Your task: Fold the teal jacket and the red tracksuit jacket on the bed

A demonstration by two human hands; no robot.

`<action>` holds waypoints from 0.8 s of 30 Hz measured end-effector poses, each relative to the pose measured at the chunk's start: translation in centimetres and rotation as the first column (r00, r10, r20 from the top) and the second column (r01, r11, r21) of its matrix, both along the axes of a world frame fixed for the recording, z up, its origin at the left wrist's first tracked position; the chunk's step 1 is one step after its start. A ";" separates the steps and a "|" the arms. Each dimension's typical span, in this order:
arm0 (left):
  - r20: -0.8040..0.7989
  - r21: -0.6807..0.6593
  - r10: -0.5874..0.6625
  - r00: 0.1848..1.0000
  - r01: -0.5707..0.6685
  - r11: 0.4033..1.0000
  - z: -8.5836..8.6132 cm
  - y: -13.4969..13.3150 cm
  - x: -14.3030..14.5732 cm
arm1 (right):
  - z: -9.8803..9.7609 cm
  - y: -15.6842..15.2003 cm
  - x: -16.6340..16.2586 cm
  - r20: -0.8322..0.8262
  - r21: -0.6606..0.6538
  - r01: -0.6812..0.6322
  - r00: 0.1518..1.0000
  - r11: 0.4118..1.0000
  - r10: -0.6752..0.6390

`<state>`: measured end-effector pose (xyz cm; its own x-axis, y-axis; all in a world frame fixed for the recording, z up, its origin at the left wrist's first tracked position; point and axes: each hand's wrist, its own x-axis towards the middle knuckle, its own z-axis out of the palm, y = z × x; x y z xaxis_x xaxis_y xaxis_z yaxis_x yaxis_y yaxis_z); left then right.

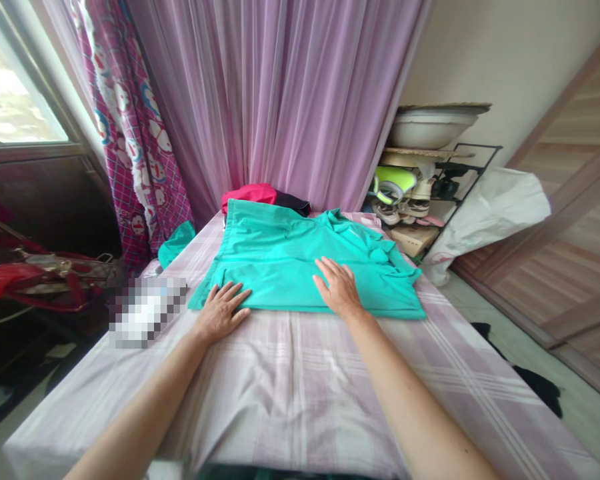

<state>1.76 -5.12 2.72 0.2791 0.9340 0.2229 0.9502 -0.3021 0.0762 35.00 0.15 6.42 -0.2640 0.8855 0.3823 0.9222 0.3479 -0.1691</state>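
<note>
A teal shirt [280,257] lies spread flat on a bed covered with a pale lilac checked sheet [300,380]. My left hand [221,311] rests flat at the shirt's near left corner, fingers stretched out and partly on the cloth. My right hand [337,285] lies flat on the shirt's near edge, fingers spread. Neither hand holds anything. The shirt's collar and a folded sleeve [380,253] bunch up at its right side.
Red and dark clothes [260,194] lie behind the shirt by the lilac curtain [280,93]. Another teal cloth [176,244] hangs off the bed's left edge. A shoe rack [420,193] with a basin on top stands at right, beside a white bag [490,210].
</note>
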 end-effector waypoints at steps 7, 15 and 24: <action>0.022 0.007 -0.025 0.999 0.025 1.000 -0.2 0.1 -0.1 | -2.9 0.2 0.3 0.182 -0.343 0.176 0.976 0.923 -0.119; 0.022 0.016 -0.022 1.000 0.021 1.000 -0.2 0.1 -0.1 | -3.2 -0.6 2.0 0.208 -0.263 0.177 0.970 0.948 -0.124; 0.005 0.074 -0.025 1.000 0.024 0.997 -1.1 0.6 -0.6 | -4.6 -1.4 9.1 0.253 -0.240 0.316 0.933 0.918 -0.255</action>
<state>1.18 -4.54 1.59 0.2999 0.9080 0.2926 0.9421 -0.3301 0.0587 44.06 -1.28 1.86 -0.0315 0.9964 0.0785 0.9994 0.0323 -0.0084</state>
